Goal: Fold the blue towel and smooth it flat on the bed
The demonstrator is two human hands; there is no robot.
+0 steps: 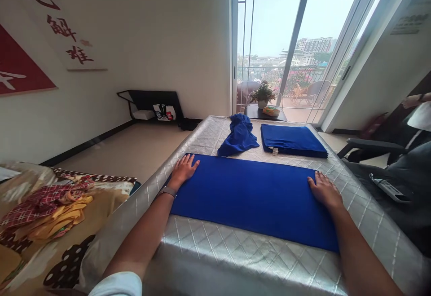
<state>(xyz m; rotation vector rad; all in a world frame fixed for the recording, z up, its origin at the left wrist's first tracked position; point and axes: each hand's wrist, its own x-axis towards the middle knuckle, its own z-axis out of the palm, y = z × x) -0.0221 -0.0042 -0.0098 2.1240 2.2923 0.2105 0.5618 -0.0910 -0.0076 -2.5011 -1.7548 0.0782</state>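
A long blue towel [249, 197], folded into a strip, lies flat across a table with a silver quilted cover [235, 260]. My left hand [183, 169] rests flat on the strip's left end, fingers spread, a watch on the wrist. On the strip's right end my right hand [325, 190] lies flat with its fingers stretched out. Behind the strip sit a crumpled blue towel [239, 135] and a neatly folded blue towel [292, 139] with a small tag.
Patterned fabric and a red checked cloth [43, 199] lie piled at the left. A dark chair [380, 152] and part of another person [419, 116] are at the right. A potted plant [262, 94] stands by glass balcony doors beyond the table.
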